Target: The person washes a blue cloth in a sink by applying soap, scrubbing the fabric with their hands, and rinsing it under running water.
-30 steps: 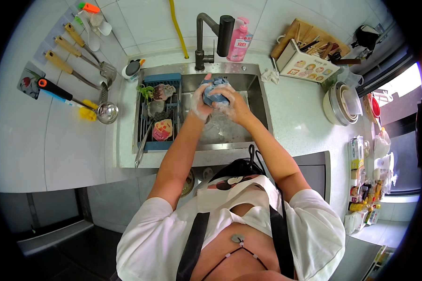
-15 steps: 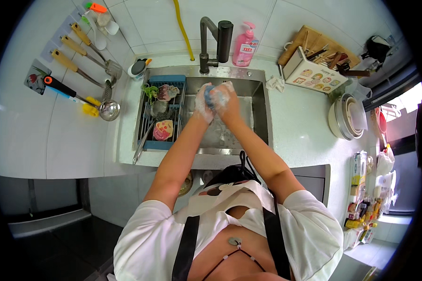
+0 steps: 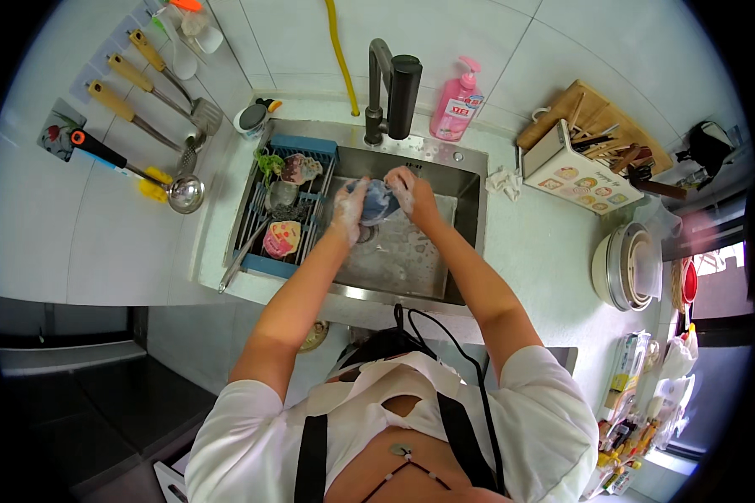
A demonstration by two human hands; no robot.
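Over the steel sink (image 3: 470, 180), both my hands meet around a small blue object (image 3: 379, 201) covered in soap foam. My left hand (image 3: 348, 210) grips its left side and is white with suds. My right hand (image 3: 409, 194) holds its right side from above. What exactly the blue item is stays hidden by my fingers and foam. The sink floor below shows patches of suds.
A blue drain rack (image 3: 287, 205) with small items sits in the sink's left part. A dark tap (image 3: 390, 88) and a pink soap bottle (image 3: 455, 102) stand behind. Utensils (image 3: 143, 126) hang on the left wall. Stacked bowls (image 3: 627, 267) and a utensil box (image 3: 583, 155) are at right.
My hands stay together on the blue object over the sink, turning it slightly. The view has shifted as my head moved.
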